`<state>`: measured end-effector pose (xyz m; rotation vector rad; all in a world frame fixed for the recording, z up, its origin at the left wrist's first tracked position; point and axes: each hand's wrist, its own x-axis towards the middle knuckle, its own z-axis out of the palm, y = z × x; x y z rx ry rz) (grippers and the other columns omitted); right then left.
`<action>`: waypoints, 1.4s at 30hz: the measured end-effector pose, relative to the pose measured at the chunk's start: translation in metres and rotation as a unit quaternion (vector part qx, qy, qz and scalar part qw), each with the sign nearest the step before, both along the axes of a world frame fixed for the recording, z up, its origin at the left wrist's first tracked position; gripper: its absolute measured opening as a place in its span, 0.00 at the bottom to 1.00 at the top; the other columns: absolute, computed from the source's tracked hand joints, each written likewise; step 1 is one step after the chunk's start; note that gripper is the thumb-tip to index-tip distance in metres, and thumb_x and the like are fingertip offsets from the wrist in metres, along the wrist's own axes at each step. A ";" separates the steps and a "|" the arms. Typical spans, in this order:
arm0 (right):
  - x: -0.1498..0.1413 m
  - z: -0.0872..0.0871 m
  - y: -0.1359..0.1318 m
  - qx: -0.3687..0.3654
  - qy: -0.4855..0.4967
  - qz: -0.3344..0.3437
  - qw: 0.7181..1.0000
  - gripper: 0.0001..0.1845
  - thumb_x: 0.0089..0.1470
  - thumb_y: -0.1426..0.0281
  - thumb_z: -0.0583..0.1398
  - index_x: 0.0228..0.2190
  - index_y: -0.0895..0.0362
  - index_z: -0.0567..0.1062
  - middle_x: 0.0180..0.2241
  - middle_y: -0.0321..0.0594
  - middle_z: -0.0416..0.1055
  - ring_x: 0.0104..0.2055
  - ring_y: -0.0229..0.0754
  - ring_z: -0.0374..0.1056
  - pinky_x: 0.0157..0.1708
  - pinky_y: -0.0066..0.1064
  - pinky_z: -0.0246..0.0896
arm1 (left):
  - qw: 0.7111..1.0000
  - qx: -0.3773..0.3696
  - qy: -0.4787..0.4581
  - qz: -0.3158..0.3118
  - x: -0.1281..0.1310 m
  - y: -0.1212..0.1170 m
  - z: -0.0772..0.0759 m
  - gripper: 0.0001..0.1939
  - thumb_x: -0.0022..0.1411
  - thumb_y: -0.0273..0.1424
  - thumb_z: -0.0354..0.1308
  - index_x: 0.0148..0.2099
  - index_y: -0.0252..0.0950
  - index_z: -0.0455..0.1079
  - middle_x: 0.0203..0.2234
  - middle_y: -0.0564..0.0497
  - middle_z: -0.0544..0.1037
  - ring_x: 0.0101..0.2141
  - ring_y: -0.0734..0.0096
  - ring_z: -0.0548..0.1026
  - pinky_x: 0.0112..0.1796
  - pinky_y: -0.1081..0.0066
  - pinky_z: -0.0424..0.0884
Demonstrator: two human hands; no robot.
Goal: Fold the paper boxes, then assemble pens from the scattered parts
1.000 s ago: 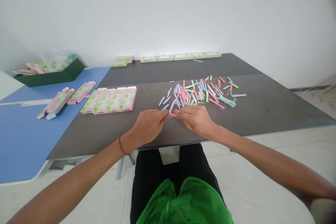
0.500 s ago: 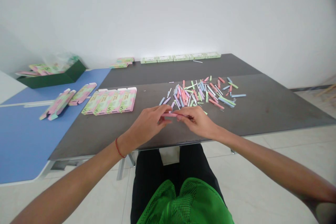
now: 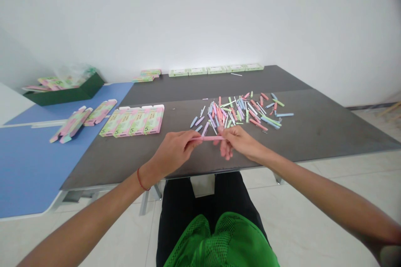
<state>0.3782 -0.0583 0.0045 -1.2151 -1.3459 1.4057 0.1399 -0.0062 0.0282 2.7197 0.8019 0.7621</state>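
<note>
My left hand [image 3: 175, 150] pinches one end of a slim pink pen-like stick [image 3: 210, 138] between thumb and fingers. The stick lies level across the space between my hands, over the front of the dark table. Around its other end my right hand [image 3: 238, 141] closes thumb and forefinger, its lower fingers loosely hanging and slightly blurred. Just beyond my hands spreads a loose pile of pastel pen-like pieces [image 3: 233, 110] in pink, purple, blue and green, with thin white sticks among them. Whether the pink stick is one piece or two, I cannot tell.
A row of upright-printed pink-green cartons [image 3: 133, 121] lies left of my hands. Flattened-looking cartons [image 3: 71, 124] rest on the blue table [image 3: 28, 162], near a dark green box [image 3: 70, 94] of packaging. Pale green boxes [image 3: 216, 69] line the wall.
My hands have moved slightly apart, showing more of the pink stick between them. My right hand's lower fingers have uncurled downward. The view has shifted slightly.
</note>
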 end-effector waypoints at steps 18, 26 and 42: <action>0.015 -0.013 -0.019 -0.120 0.164 0.023 0.979 0.23 0.57 0.53 0.68 0.43 0.59 0.79 0.34 0.46 0.82 0.27 0.38 0.78 0.23 0.25 0.73 | 0.996 -0.083 -0.033 -0.008 0.005 -0.019 -0.015 0.11 0.74 0.36 0.54 0.44 0.38 0.75 0.29 0.52 0.82 0.28 0.72 0.78 0.31 0.74 0.69; 0.061 -0.020 -0.023 -0.040 0.080 -0.061 0.994 0.17 0.48 0.64 0.74 0.39 0.57 0.83 0.36 0.42 0.83 0.29 0.34 0.76 0.26 0.22 0.71 | 0.988 -0.135 -0.080 0.009 0.011 -0.019 -0.017 0.11 0.74 0.37 0.55 0.43 0.38 0.76 0.27 0.54 0.80 0.27 0.74 0.78 0.30 0.77 0.70; 0.132 -0.050 -0.041 0.211 -0.276 -0.154 0.925 0.10 0.55 0.62 0.67 0.36 0.53 0.86 0.38 0.44 0.83 0.42 0.51 0.76 0.47 0.44 0.70 | 0.945 -0.299 -0.130 0.024 0.021 -0.028 -0.041 0.12 0.71 0.39 0.57 0.43 0.35 0.75 0.27 0.53 0.77 0.26 0.73 0.75 0.29 0.76 0.71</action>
